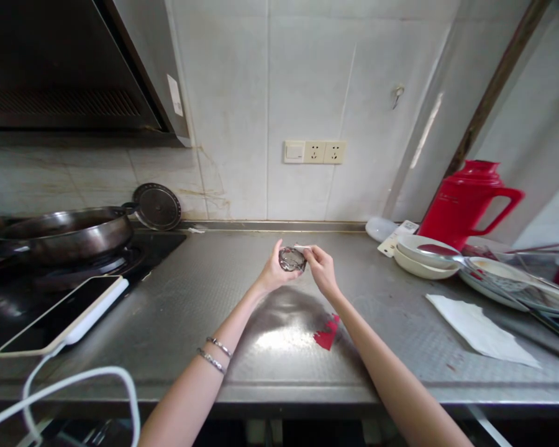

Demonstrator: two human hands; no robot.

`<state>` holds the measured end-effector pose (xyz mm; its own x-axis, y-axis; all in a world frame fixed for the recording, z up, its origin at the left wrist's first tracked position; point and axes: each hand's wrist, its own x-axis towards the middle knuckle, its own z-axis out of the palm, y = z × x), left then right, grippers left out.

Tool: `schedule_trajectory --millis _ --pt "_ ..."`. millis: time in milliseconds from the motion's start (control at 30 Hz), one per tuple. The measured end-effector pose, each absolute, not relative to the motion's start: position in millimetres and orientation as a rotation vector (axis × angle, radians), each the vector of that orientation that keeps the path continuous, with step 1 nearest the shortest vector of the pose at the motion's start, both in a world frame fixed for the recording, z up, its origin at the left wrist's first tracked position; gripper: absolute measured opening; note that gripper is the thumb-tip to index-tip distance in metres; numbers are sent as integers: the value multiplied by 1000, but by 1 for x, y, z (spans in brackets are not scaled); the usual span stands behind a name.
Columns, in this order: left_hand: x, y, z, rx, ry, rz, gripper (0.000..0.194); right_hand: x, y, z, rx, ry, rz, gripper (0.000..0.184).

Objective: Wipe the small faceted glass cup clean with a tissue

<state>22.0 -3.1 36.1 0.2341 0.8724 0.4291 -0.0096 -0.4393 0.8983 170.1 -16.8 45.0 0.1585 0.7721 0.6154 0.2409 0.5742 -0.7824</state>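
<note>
My left hand is closed around a small round container with a dark rim. Its middle looks silvery and see-through; what is inside is too small to make out. At the container's upper right edge, my right hand pinches a thin whitish strip. Whether that strip is fixed to the container I cannot tell. Both hands are raised over the metal counter. Below them, near my right forearm, lies a torn red scrap.
To the left are a steel pan on the stove and a phone with a white cable. On the right stand a red thermos jug, stacked bowls and a white paper napkin. Wall sockets sit behind.
</note>
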Motion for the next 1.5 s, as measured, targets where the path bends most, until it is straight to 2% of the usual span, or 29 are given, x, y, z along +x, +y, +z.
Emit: schedule_trajectory --millis 200,400,567,800,1033,1500 --pt "22 -2 38 1702 821 1366 106 164 -6 35 -830 -1085 856 36" --pt "22 1 31 1853 866 1336 107 166 -2 37 -792 -1039 1091 41" --pt "24 -4 28 1895 817 1254 111 165 5 30 -873 -1030 1081 43" --pt "24 -9 34 1849 759 1160 116 166 8 30 -888 -931 1123 26" --pt "26 -9 32 1807 753 1138 115 161 -1 37 -789 -884 1376 28" --pt "31 -11 24 2037 971 1215 111 158 -4 40 -809 -856 1427 28"
